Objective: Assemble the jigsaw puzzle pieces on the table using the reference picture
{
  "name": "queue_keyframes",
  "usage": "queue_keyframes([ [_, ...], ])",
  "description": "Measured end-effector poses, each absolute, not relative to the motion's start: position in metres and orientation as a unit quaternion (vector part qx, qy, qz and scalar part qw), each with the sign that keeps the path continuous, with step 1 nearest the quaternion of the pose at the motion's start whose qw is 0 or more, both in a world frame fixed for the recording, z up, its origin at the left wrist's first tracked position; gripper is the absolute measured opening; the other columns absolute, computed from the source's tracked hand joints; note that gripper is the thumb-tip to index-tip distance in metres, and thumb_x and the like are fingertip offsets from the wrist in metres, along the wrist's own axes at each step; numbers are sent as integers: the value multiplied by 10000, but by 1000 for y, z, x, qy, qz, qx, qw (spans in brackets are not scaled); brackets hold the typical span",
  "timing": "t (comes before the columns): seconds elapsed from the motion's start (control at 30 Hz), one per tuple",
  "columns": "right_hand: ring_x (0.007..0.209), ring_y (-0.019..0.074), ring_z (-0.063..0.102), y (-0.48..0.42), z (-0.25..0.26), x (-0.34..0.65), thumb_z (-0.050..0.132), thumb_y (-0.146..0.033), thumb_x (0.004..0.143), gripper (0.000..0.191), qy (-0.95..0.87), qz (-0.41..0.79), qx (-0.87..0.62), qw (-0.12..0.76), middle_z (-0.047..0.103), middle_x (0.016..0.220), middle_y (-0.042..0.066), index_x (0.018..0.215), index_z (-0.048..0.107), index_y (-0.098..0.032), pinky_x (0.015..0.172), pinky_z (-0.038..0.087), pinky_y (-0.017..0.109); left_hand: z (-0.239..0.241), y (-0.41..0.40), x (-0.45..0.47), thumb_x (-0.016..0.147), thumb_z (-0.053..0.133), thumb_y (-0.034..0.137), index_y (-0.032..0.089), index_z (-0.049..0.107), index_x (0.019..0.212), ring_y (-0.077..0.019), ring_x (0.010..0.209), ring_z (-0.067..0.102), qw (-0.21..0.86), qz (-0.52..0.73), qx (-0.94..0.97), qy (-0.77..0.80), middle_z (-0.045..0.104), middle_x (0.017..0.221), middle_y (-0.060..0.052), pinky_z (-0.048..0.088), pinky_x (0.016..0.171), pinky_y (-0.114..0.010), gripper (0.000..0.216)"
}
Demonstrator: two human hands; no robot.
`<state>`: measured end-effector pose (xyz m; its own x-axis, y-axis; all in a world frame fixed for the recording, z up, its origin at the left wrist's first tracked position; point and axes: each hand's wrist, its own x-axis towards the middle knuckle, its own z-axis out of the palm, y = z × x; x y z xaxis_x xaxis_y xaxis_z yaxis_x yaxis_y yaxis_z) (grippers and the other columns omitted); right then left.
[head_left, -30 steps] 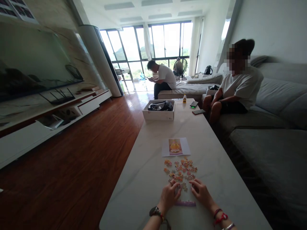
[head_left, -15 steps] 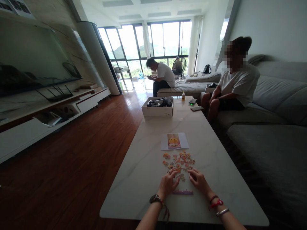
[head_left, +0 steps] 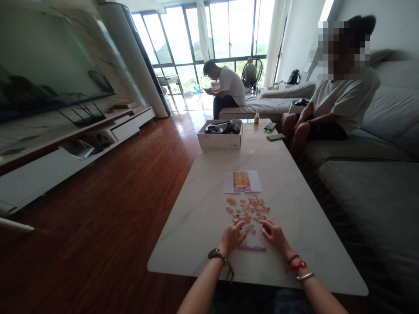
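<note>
Loose jigsaw pieces [head_left: 254, 204] in orange, pink and yellow lie scattered on the white table. My left hand [head_left: 233, 237] rests at the near left edge of the pile, its fingers apart and touching pieces. Opposite it, my right hand [head_left: 273, 233] lies at the near right edge, fingers spread, with no piece visible in it. A few greyish pieces [head_left: 251, 229] sit between the two hands. Closer to me is a joined purple strip of puzzle [head_left: 252, 248], its left end beside my left hand. Beyond the pile lies a paper with a printed picture [head_left: 241, 181] of a yellow figure.
A white box [head_left: 220, 140] holding a dark strapped device stands at the table's far end. Near it are a small bottle [head_left: 256, 118] and two phone-like devices [head_left: 276, 137]. One person sits on the sofa [head_left: 369, 187] at right; another sits farther back.
The camera view has tilted down and shifted slightly, so the table's near edge shows more. Both hands stay in about the same place by the pieces.
</note>
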<state>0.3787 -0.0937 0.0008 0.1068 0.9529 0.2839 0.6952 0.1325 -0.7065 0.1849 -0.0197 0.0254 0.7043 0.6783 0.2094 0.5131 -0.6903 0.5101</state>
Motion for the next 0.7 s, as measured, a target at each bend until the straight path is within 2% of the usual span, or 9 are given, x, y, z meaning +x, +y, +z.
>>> queue_keyframes([
  [0.37, 598, 140, 544, -94, 7, 376, 431, -221, 752, 243, -633, 189, -642, 389, 576, 734, 46, 937, 580, -173, 567, 461, 260, 26, -17, 182, 772, 424, 225, 219, 508, 1020, -114, 714, 546, 262, 215, 874, 349, 553, 868, -35, 456, 671, -228, 262],
  [0.5, 652, 152, 567, -93, 5, 379, 441, -247, 743, 255, -615, 211, -644, 403, 601, 746, 51, 931, 595, -171, 610, 466, 266, 20, -16, 183, 789, 393, 221, 214, 511, 1018, -105, 711, 545, 280, 254, 851, 364, 555, 858, -32, 458, 672, -222, 257],
  [0.6, 674, 159, 573, -91, 2, 383, 445, -280, 740, 267, -590, 235, -651, 417, 616, 760, 55, 919, 607, -166, 629, 464, 269, 15, -9, 184, 807, 356, 232, 199, 520, 995, -95, 647, 535, 276, 292, 814, 420, 552, 835, -32, 461, 647, -228, 252],
  [0.7, 605, 149, 563, -84, 3, 386, 425, -306, 757, 288, -561, 258, -656, 435, 617, 710, 49, 919, 610, -156, 569, 457, 251, 11, 2, 183, 804, 356, 253, 177, 516, 1002, -111, 627, 531, 240, 311, 774, 497, 548, 844, -49, 463, 632, -260, 266],
])
